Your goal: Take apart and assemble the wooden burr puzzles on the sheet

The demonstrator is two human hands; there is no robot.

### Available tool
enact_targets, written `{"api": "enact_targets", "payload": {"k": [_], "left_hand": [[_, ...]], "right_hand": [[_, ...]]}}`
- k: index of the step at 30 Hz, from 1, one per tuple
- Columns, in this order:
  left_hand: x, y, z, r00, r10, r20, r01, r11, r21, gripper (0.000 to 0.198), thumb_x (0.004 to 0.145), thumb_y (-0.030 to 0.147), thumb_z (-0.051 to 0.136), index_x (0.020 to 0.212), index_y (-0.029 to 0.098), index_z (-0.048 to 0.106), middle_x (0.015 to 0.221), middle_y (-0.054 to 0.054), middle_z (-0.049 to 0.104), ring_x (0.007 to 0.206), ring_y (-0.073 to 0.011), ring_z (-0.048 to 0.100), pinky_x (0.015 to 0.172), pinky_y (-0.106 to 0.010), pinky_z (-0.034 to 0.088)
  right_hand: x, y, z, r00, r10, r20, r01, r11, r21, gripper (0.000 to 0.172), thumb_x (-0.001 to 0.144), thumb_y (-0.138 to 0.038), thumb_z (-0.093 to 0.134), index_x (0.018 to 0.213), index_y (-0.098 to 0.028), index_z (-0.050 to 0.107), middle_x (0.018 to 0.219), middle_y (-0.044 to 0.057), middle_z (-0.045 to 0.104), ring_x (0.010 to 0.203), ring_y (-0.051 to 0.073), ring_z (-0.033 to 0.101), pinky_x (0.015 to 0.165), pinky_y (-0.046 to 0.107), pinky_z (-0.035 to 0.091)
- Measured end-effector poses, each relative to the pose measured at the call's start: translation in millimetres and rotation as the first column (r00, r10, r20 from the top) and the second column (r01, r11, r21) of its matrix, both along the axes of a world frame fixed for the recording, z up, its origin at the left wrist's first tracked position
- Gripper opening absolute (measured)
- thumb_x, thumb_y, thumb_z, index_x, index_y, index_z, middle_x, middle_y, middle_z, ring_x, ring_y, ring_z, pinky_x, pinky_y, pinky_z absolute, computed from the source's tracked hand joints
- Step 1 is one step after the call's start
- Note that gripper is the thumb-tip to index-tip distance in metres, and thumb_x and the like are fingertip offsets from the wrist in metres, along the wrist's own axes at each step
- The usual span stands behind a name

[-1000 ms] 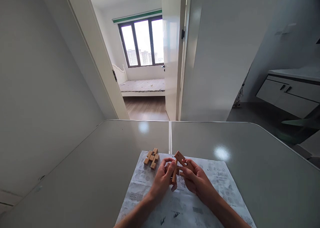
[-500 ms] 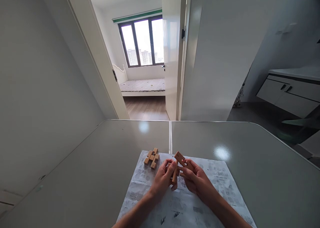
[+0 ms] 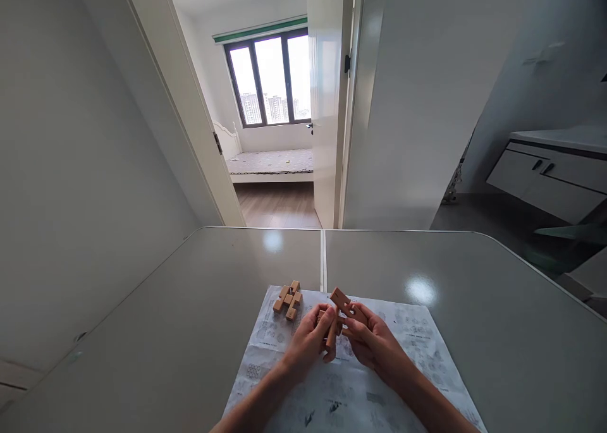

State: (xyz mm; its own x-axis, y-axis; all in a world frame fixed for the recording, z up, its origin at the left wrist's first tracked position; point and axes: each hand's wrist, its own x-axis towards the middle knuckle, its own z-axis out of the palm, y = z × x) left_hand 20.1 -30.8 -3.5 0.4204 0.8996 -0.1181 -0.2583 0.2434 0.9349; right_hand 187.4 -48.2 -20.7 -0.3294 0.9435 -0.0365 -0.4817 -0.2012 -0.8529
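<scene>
My left hand (image 3: 308, 341) is closed around a wooden puzzle stick (image 3: 331, 334) that points down toward me. In my right hand (image 3: 372, 341), fingers curled, is another wooden puzzle bar (image 3: 342, 301) whose end sticks up and away. The two pieces cross between my hands, just above a printed instruction sheet (image 3: 351, 382). A small cluster of joined wooden puzzle blocks (image 3: 288, 300) lies on the sheet's far left corner, a short way beyond my left hand.
The sheet lies on a grey folding table (image 3: 190, 319) with a seam (image 3: 323, 256) down its middle. Beyond the far edge is an open door (image 3: 327, 104) to a room with a window. A cabinet (image 3: 550, 174) stands at the right.
My left hand has shifted the lower stick slightly up and in toward the bar held by my right hand. The loose block cluster has not moved.
</scene>
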Motion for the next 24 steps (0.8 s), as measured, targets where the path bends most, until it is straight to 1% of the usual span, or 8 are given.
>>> {"api": "enact_targets", "payload": {"k": [5,9,17,21,24], "left_hand": [[1.9,-2.8,0.7,0.999,0.036,0.000,-0.036,0.999,0.000,0.050,0.089,0.064,0.066,0.101,0.018,0.053,0.059,0.008,0.052,0.037,-0.0054,0.038,0.037,-0.018,0.036],[2.7,-4.2,0.6,0.998,0.059,-0.004,-0.059,0.998,0.014,0.050,0.089,0.065,0.066,0.101,0.019,0.051,0.057,0.009,0.051,0.036,-0.0056,0.038,0.037,-0.018,0.037],[2.4,-2.3,-4.2,0.999,0.053,0.006,-0.053,0.998,0.023,0.049,0.090,0.064,0.065,0.101,0.019,0.050,0.057,0.010,0.051,0.036,-0.0055,0.037,0.036,-0.018,0.036],[2.6,-3.0,-2.7,0.998,0.064,0.012,-0.064,0.998,-0.001,0.049,0.089,0.064,0.067,0.100,0.019,0.051,0.057,0.010,0.050,0.036,-0.0046,0.034,0.037,-0.018,0.035],[3.0,-3.6,-0.1,0.998,0.068,0.018,-0.068,0.997,-0.023,0.050,0.087,0.064,0.069,0.100,0.019,0.052,0.058,0.010,0.050,0.037,-0.0047,0.035,0.037,-0.017,0.034]], "right_hand": [[-1.2,0.2,1.0,1.000,-0.022,0.001,0.022,1.000,-0.006,0.038,0.092,-0.048,0.074,0.111,-0.021,0.056,0.056,-0.014,0.036,0.038,0.003,0.022,0.036,0.016,0.020],[-1.5,0.4,-1.7,1.000,-0.029,0.003,0.029,1.000,-0.002,0.037,0.093,-0.047,0.074,0.111,-0.022,0.055,0.056,-0.013,0.037,0.037,0.003,0.024,0.036,0.016,0.021],[-2.4,0.7,-4.8,0.999,-0.038,-0.005,0.038,0.999,-0.023,0.040,0.091,-0.049,0.075,0.112,-0.022,0.055,0.054,-0.014,0.036,0.037,0.003,0.024,0.036,0.016,0.022],[-1.7,0.5,-3.5,1.000,-0.029,-0.010,0.028,0.999,-0.017,0.038,0.092,-0.048,0.074,0.113,-0.022,0.056,0.055,-0.014,0.036,0.038,0.003,0.023,0.037,0.017,0.020],[-1.1,-0.2,-2.0,1.000,-0.023,-0.011,0.023,1.000,-0.002,0.037,0.093,-0.046,0.073,0.114,-0.021,0.056,0.058,-0.012,0.038,0.040,0.003,0.025,0.038,0.017,0.021]]}}
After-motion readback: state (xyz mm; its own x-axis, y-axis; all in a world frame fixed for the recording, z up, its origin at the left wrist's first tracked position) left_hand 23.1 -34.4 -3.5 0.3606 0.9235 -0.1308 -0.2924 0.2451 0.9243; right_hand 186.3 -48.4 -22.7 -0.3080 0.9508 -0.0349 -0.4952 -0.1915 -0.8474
